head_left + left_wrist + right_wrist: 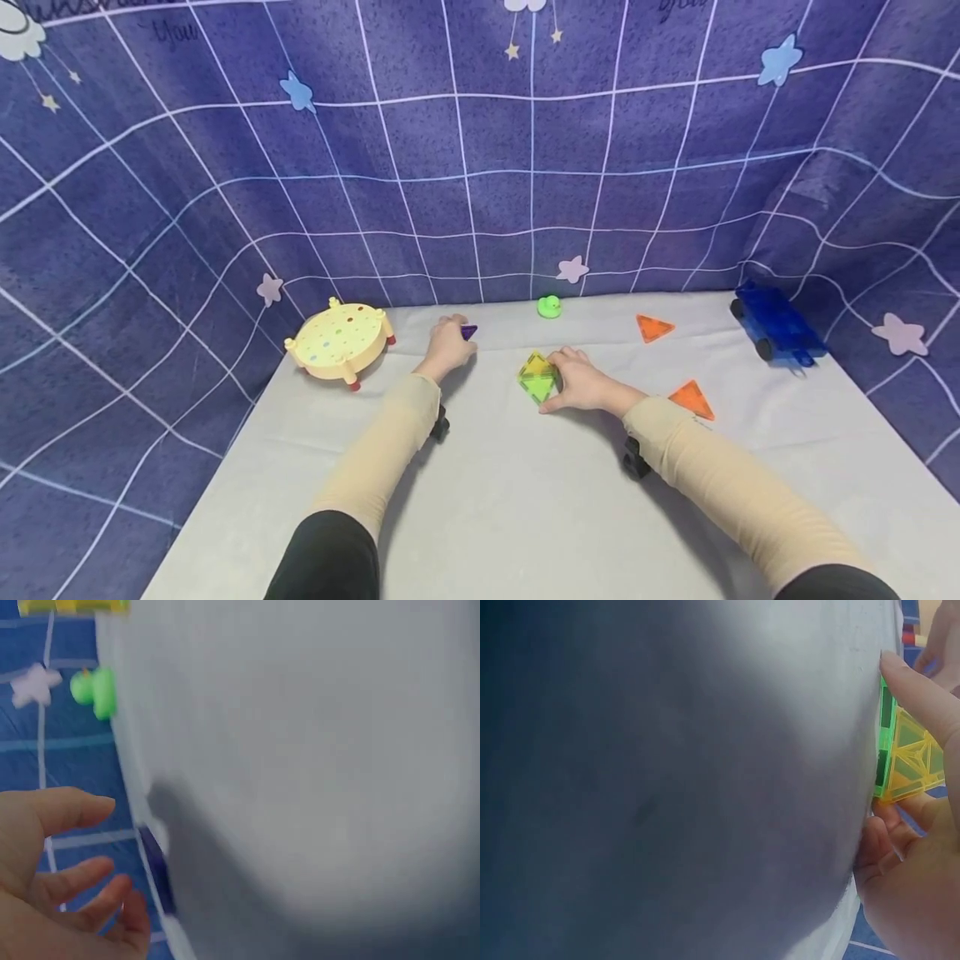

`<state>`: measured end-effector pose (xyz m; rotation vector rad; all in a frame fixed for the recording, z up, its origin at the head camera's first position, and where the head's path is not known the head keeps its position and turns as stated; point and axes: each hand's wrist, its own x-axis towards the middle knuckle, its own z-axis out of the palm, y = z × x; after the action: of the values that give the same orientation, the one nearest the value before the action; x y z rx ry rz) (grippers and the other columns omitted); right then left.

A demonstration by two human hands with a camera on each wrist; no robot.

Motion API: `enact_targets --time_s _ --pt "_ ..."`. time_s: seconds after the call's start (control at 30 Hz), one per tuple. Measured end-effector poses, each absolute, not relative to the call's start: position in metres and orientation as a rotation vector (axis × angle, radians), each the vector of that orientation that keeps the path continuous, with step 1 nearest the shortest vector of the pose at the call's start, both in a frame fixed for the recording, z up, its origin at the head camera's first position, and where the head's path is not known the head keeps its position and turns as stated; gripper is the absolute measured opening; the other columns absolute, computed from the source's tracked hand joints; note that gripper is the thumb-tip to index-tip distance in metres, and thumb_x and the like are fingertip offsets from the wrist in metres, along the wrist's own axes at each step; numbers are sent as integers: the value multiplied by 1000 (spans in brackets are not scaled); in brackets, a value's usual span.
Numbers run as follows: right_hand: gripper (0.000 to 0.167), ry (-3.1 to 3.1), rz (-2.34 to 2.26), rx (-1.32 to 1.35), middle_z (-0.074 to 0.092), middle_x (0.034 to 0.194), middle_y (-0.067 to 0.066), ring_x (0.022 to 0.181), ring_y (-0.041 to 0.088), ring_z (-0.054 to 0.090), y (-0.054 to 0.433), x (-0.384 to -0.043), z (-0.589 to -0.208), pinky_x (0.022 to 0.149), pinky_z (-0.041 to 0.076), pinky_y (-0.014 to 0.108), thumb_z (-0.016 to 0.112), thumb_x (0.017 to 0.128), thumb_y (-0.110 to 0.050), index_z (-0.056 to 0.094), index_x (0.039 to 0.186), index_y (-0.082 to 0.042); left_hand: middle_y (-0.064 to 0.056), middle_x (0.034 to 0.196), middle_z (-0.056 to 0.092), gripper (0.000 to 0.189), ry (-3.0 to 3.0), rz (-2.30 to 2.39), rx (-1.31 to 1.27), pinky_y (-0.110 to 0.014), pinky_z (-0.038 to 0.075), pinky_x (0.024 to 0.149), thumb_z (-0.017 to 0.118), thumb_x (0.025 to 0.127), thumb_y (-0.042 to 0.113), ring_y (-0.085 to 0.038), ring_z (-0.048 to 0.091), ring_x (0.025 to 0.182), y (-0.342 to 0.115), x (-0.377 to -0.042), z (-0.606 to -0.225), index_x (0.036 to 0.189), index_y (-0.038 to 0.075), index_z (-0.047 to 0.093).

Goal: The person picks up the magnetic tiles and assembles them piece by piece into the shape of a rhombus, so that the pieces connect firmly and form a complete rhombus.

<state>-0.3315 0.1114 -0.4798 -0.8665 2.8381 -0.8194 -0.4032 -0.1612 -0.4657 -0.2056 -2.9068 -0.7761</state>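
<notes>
A curtained-off play space; whether it is in a home cannot be told. Dark blue cloth (495, 137) patterned with stars and clouds stands at nine, twelve and three o'clock around a pale-covered table (510, 517). Toys rest there: round yellow toy (341, 340) at ten, green duck (549, 308) at twelve, blue toy car (780, 323) at two.

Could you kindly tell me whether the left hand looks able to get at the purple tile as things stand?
Probably yes: the left hand is close beside the purple tile, appears to hold nothing, and no other object shows in the way between them.
</notes>
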Motion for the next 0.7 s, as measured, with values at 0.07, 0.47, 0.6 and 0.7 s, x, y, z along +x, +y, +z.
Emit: enact_targets --time_s 0.07,0.47,0.6,0.7 --pt "86 2840 -817 -859 55 117 18 109 35 48 111 -332 -480 101 40 50 93 69 -37 54 130 10 -28 129 55 62 -2915 -784 -79 -48 42 102 76 82 18 -46 52 117 -170 -408 -470 136 -5 56" --pt "85 2837 -815 -841 55 114 16 106 33 47 107 -331 -483 98 42 49 94 68 -38 56 128 8 -32 131 48 74 -3036 -757 68 -51 37 106 77 85 33 -47 41 126 -190 -411 -472 140 -10 52" --pt "85 2845 -813 -827 55 117 17 108 34 47 108 -331 -482 100 41 49 94 68 -38 56 129 9 -32 130 49 69 -3031 -765 54 -51 38 104 77 82 28 -47 42 125 -189 -414 -472 136 -9 55" --pt "84 2846 -825 -813 55 118 18 109 34 47 110 -332 -481 100 41 48 94 69 -37 56 128 8 -32 129 49 69 -3028 -792 43 -50 40 103 79 80 25 -47 44 122 -186 -415 -470 134 -9 54"
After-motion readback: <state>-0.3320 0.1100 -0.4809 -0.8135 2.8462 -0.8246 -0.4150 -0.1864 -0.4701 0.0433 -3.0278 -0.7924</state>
